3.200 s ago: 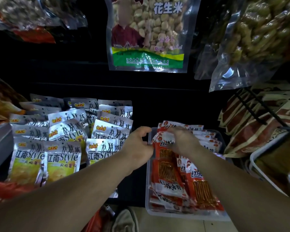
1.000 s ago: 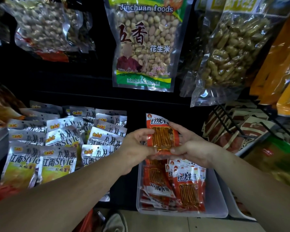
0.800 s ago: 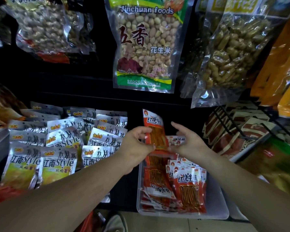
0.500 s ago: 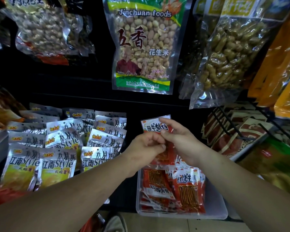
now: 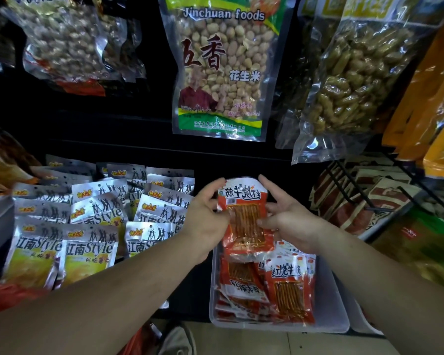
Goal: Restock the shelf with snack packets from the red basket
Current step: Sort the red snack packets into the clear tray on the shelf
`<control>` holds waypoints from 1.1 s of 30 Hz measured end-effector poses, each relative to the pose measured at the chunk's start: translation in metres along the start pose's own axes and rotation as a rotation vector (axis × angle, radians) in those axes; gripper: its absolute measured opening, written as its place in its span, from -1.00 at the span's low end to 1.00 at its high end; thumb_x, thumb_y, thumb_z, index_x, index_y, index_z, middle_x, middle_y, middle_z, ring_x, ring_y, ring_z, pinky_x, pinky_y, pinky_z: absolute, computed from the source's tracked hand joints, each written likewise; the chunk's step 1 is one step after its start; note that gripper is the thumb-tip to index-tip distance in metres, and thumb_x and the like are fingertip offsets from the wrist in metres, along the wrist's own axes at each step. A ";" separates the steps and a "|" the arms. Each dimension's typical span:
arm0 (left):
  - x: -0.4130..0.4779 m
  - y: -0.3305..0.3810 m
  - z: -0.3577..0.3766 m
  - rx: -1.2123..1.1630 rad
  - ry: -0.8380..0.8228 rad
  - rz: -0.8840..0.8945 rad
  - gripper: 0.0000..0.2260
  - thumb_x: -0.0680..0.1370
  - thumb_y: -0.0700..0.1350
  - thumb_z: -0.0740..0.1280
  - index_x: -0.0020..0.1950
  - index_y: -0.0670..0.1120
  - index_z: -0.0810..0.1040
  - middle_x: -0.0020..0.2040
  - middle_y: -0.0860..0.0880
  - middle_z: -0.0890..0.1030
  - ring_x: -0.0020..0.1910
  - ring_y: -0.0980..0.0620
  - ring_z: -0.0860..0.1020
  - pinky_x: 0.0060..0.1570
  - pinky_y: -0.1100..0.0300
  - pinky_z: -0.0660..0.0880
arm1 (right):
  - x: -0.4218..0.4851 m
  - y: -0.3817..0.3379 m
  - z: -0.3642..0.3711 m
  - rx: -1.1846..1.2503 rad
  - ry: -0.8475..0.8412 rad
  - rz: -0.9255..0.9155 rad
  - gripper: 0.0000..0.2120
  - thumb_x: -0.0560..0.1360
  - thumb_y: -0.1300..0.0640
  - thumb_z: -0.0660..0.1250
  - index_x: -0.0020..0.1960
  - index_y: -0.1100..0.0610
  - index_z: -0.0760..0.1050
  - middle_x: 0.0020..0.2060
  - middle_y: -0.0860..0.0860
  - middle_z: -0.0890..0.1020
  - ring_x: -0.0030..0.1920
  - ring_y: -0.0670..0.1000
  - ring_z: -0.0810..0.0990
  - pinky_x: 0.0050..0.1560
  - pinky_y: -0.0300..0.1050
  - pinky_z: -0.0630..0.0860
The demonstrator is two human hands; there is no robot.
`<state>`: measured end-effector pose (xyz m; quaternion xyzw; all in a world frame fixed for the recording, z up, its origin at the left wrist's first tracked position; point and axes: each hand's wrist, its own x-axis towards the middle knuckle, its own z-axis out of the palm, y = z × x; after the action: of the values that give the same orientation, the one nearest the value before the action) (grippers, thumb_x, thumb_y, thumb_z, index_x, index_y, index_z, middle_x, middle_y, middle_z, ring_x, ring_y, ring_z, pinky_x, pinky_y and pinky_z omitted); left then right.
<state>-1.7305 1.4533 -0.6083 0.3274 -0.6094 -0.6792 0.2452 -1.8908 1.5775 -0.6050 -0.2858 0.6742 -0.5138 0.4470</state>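
Snack packet (image 5: 244, 216), red with a clear window showing thin orange sticks, is held between both hands above the rear of a clear plastic bin (image 5: 328, 316) on the lower shelf (image 5: 187, 298). Its print reads upside down. Left grip (image 5: 205, 221) pinches the packet's left edge. Right grip (image 5: 290, 224) pinches the right edge, forefinger up at the top corner. Neither is released.

Progress, as judged: part done. A loose pile of matching red packets (image 5: 287, 290) lies in the bin, some askew. The held packet is not yet set down. The number remaining cannot be told, since the red basket is not identifiable in view.

Surroundings: silver-and-yellow crisp packets (image 5: 87, 252) stand in rows left of the bin, apart from it. A Jinchuan foods peanut bag (image 5: 219, 67) hangs above on dark backing, with other nut bags (image 5: 62, 42) beside it. Lighting is dim. Pale floor (image 5: 241, 342) shows below the shelf edge.
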 end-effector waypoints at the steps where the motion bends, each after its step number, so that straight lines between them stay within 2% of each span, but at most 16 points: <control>1: 0.000 0.000 -0.002 0.010 -0.016 -0.005 -0.35 0.56 -0.36 0.44 0.50 0.22 0.41 0.11 -0.02 0.66 -0.15 0.21 0.69 -0.34 0.38 0.57 | 0.000 0.001 0.000 -0.016 0.026 -0.006 -0.06 0.55 0.48 0.38 0.55 -0.42 0.20 0.12 0.05 0.74 0.02 0.09 0.74 -0.08 0.05 0.68; 4: -0.004 -0.006 -0.006 0.080 -0.215 -0.100 -0.35 0.47 -0.35 0.53 0.41 0.21 0.51 0.19 0.04 0.60 -0.05 0.06 0.73 -0.12 0.16 0.69 | 0.001 0.003 -0.001 0.026 0.143 -0.030 -0.04 0.54 0.51 0.37 0.62 -0.31 0.16 0.06 0.09 0.76 -0.02 0.10 0.76 -0.13 -0.03 0.69; 6: -0.005 -0.012 -0.006 0.231 -0.263 -0.097 -0.38 0.43 -0.34 0.57 0.32 0.22 0.58 0.23 0.12 0.57 0.10 0.01 0.68 0.10 0.05 0.67 | 0.001 0.002 -0.001 0.072 0.161 -0.024 -0.03 0.55 0.51 0.36 0.63 -0.31 0.13 0.07 0.14 0.75 0.12 0.23 0.72 0.08 0.23 0.69; 8: -0.001 -0.014 -0.008 0.318 -0.226 -0.050 -0.43 0.42 -0.30 0.59 0.29 0.20 0.59 0.21 0.14 0.58 0.14 0.04 0.65 0.16 0.07 0.64 | 0.001 0.002 -0.002 0.089 0.177 -0.028 -0.02 0.55 0.51 0.36 0.63 -0.32 0.10 0.08 0.16 0.75 0.18 0.30 0.68 0.19 0.40 0.60; 9: 0.000 -0.016 -0.009 0.360 -0.210 -0.016 -0.45 0.42 -0.27 0.60 0.29 0.18 0.60 0.21 0.13 0.58 0.14 0.07 0.64 0.19 0.08 0.62 | 0.001 0.001 -0.002 0.084 0.181 -0.041 -0.02 0.55 0.50 0.37 0.64 -0.33 0.09 0.08 0.16 0.75 0.15 0.27 0.70 0.15 0.36 0.63; 12: 0.002 -0.016 -0.004 0.535 -0.127 0.202 -0.51 0.45 -0.17 0.60 0.33 0.10 0.60 0.29 0.09 0.49 0.21 0.15 0.53 0.29 0.29 0.47 | -0.001 -0.003 -0.001 0.019 0.163 -0.104 -0.01 0.55 0.47 0.40 0.63 -0.35 0.08 -0.01 0.15 0.76 -0.13 0.05 0.75 -0.22 -0.10 0.67; 14: 0.003 -0.014 0.002 0.485 -0.119 0.268 -0.56 0.51 -0.12 0.55 0.35 0.12 0.59 0.29 0.08 0.51 0.23 0.14 0.55 0.24 0.25 0.53 | -0.001 -0.005 0.004 -0.013 0.120 -0.114 -0.04 0.56 0.43 0.40 0.62 -0.37 0.10 -0.06 0.17 0.75 -0.25 0.00 0.68 -0.28 -0.15 0.60; 16: -0.001 -0.009 0.007 0.362 -0.201 0.196 -0.56 0.55 -0.05 0.51 0.39 0.23 0.54 0.24 0.11 0.61 0.14 0.17 0.63 0.07 0.31 0.60 | -0.001 -0.007 0.010 -0.016 0.066 -0.096 -0.11 0.60 0.36 0.38 0.58 -0.43 0.12 0.03 0.22 0.73 -0.15 0.08 0.69 -0.15 -0.02 0.64; 18: -0.004 -0.009 0.008 0.407 -0.238 0.192 -0.50 0.55 -0.01 0.51 0.44 0.26 0.47 0.25 0.18 0.60 0.17 0.24 0.60 0.05 0.42 0.55 | -0.003 -0.010 0.012 0.037 0.005 -0.029 -0.29 0.66 0.22 0.35 0.55 -0.44 0.20 0.16 0.17 0.71 0.01 0.19 0.74 -0.06 0.09 0.69; 20: -0.004 -0.010 0.005 0.435 -0.225 0.184 -0.52 0.58 -0.15 0.47 0.44 0.19 0.49 0.26 0.13 0.62 0.14 0.22 0.62 0.08 0.33 0.60 | -0.004 -0.009 0.012 0.081 0.002 0.008 -0.44 0.70 0.11 0.30 0.57 -0.33 0.25 0.21 0.11 0.70 0.04 0.25 0.75 -0.05 0.11 0.71; 22: -0.004 -0.009 0.002 0.347 -0.215 0.116 -0.53 0.60 -0.31 0.39 0.38 0.16 0.55 0.19 0.05 0.67 -0.01 0.16 0.69 0.01 0.14 0.68 | -0.002 -0.006 0.008 -0.060 0.147 -0.026 -0.44 0.68 0.13 0.33 0.60 -0.17 0.26 0.22 0.01 0.67 0.07 0.14 0.74 0.06 0.06 0.70; 24: -0.003 -0.009 0.001 0.251 -0.234 0.067 -0.49 0.59 -0.35 0.39 0.38 0.18 0.55 0.15 0.11 0.65 -0.06 0.20 0.70 -0.13 0.16 0.69 | -0.001 -0.004 0.002 -0.232 0.262 -0.065 -0.32 0.61 0.10 0.45 0.62 -0.19 0.24 0.31 -0.11 0.53 0.19 -0.05 0.62 0.21 -0.10 0.57; 26: -0.003 -0.009 0.002 0.198 -0.265 0.047 -0.45 0.58 -0.35 0.42 0.39 0.23 0.54 0.17 0.13 0.63 -0.03 0.19 0.70 -0.15 0.17 0.68 | -0.001 -0.002 -0.005 -0.186 0.228 -0.039 -0.26 0.54 0.07 0.54 0.60 -0.22 0.28 0.30 -0.16 0.49 0.23 -0.11 0.56 0.21 -0.16 0.51; 28: -0.003 -0.012 0.002 0.191 -0.295 0.013 -0.41 0.57 -0.35 0.43 0.41 0.26 0.50 0.21 0.05 0.64 0.02 0.11 0.71 -0.10 0.08 0.70 | 0.000 0.001 -0.011 -0.095 0.197 -0.011 -0.40 0.51 0.12 0.56 0.48 -0.12 0.46 0.17 -0.07 0.68 0.12 0.01 0.70 0.14 0.10 0.66; 30: -0.002 -0.015 -0.001 0.267 -0.341 -0.026 -0.29 0.53 -0.35 0.48 0.48 0.28 0.41 0.22 0.03 0.63 0.07 0.09 0.70 -0.02 0.07 0.70 | 0.003 0.002 -0.010 -0.128 0.233 -0.031 -0.71 0.54 0.19 0.52 0.23 0.00 0.61 0.03 0.05 0.75 0.03 0.20 0.75 0.05 0.40 0.65; 33: -0.004 -0.019 -0.005 0.401 -0.426 -0.053 -0.05 0.39 -0.34 0.61 0.61 0.23 0.26 0.28 0.07 0.57 0.22 0.11 0.62 0.26 0.08 0.60 | 0.010 0.007 -0.006 -0.142 0.292 -0.033 -0.90 0.60 0.21 0.45 0.08 0.07 0.59 -0.05 0.10 0.75 -0.02 0.23 0.75 0.01 0.47 0.62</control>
<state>-1.7230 1.4560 -0.6265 0.2350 -0.7606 -0.6047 0.0243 -1.9003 1.5737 -0.6140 -0.2501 0.7618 -0.5081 0.3146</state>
